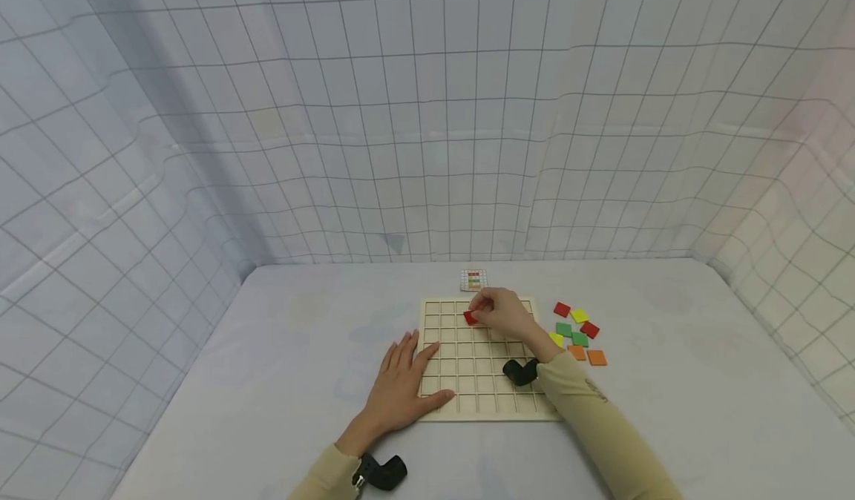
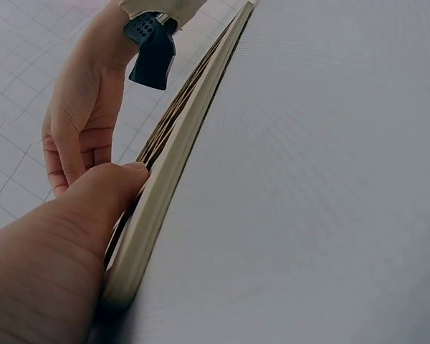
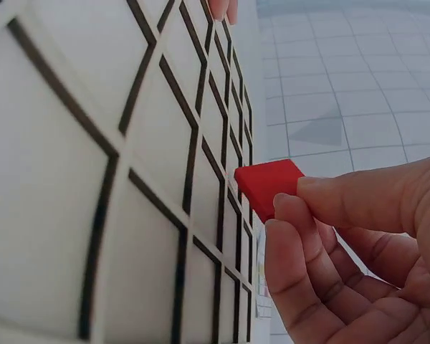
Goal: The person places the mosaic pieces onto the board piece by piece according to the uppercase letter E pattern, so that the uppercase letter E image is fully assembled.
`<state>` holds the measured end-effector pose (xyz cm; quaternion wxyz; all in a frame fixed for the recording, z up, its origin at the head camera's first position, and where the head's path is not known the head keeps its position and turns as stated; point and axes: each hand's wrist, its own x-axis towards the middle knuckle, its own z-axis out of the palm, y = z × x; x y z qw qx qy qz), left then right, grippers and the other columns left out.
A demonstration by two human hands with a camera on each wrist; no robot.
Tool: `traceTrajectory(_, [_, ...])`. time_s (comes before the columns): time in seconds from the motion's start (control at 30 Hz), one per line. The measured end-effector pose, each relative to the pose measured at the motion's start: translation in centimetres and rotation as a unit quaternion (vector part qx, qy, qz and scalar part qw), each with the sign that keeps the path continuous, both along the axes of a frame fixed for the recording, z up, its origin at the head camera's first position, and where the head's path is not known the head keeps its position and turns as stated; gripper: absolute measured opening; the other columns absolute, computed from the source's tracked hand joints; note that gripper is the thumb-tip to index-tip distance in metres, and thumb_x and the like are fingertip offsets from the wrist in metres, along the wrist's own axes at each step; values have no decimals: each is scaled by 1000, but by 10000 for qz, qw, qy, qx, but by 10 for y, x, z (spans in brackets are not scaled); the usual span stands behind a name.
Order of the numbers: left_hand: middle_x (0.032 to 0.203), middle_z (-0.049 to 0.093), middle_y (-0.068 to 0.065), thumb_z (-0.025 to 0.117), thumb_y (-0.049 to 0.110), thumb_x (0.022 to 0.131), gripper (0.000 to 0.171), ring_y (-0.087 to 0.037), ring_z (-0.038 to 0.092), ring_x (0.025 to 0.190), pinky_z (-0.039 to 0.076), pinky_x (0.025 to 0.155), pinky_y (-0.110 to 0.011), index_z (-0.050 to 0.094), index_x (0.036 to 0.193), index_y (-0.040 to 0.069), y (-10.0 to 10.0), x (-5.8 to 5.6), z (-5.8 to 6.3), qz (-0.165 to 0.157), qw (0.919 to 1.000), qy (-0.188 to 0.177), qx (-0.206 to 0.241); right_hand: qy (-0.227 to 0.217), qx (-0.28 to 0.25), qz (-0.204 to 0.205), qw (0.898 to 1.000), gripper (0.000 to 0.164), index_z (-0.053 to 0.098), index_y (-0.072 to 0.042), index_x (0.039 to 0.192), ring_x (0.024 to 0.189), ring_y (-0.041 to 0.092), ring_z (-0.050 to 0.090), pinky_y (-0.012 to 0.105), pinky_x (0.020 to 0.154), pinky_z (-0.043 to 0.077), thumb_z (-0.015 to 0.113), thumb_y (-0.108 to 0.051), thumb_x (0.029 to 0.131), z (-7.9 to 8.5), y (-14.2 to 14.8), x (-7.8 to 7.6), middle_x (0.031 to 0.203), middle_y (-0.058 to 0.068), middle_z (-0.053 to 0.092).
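Observation:
A pale wooden grid board (image 1: pixel 465 385) with square recesses lies on the table. Between thumb and fingers, my right hand (image 1: pixel 502 313) pinches a red square tile (image 1: pixel 470 317) over the board's far part. The right wrist view shows this red tile (image 3: pixel 269 186) tilted, one corner close to the grid. My left hand (image 1: pixel 397 387) rests with spread fingers on the board's left edge. In the left wrist view the left thumb (image 2: pixel 104 190) lies over the board's rim (image 2: pixel 175 158).
Right of the board lie several loose tiles: red (image 1: pixel 562 309), yellow (image 1: pixel 579 315), green (image 1: pixel 580 339) and orange (image 1: pixel 597 357). Behind the board lies a small card (image 1: pixel 473 280) printed with a coloured grid pattern. A checked curtain (image 1: pixel 414 151) surrounds the white table (image 1: pixel 300 352).

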<state>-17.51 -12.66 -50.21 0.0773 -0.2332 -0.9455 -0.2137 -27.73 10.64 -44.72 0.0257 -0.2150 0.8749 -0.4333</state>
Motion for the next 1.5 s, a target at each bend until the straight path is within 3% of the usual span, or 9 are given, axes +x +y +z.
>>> traceTrajectory(0.23, [152,21,-21,53,67,84,81,-33,13,141,8,112,-47,40,145,16,0,1,0,-6,10000,35,-42,-35,51,-38,10000,6,67,-1,90,69,13,56,28,63,48,65,0,85,-6,-10,-3,77,1,61])
traceTrajectory(0.5, [152,21,-21,54,66,84,80,-32,12,141,7,112,-46,40,145,16,-1,1,1,-24,10000,57,-36,121,569,-207,9981,8,70,-4,90,72,15,57,31,64,48,66,-1,84,-6,-16,-1,81,0,61])
traceTrajectory(0.87, [151,22,-23,56,64,84,80,-35,15,140,10,111,-49,41,144,14,-1,2,2,-49,9999,92,26,263,897,-229,9954,10,74,-6,89,76,15,55,34,68,48,67,-2,83,-13,-14,-2,86,0,59])
traceTrajectory(1.03, [152,20,-21,53,67,84,81,-33,13,141,8,112,-47,39,146,15,-2,2,2,-31,10000,25,-41,52,866,-59,9962,15,74,-5,96,75,13,52,31,67,46,66,-2,84,-13,-9,-1,88,0,59])
traceTrajectory(1.2, [152,20,-21,54,66,84,81,-33,13,141,8,112,-48,39,146,15,-2,1,2,-38,10000,20,30,134,869,473,9950,25,70,1,108,69,15,44,29,62,40,65,0,84,-10,-2,1,86,2,58])
traceTrajectory(1.33, [152,20,-21,53,67,84,82,-32,12,141,8,112,-47,39,146,16,-2,1,2,-23,10000,4,17,337,925,846,9915,32,65,3,116,81,19,51,33,71,45,67,-7,86,-8,6,4,92,6,58])
traceTrajectory(1.5, [153,20,-20,50,69,84,82,-31,11,142,7,112,-46,38,146,16,-1,0,1,0,10000,-36,-70,172,647,831,9943,32,64,0,119,95,23,57,38,80,49,64,-15,91,-8,20,8,105,8,60])
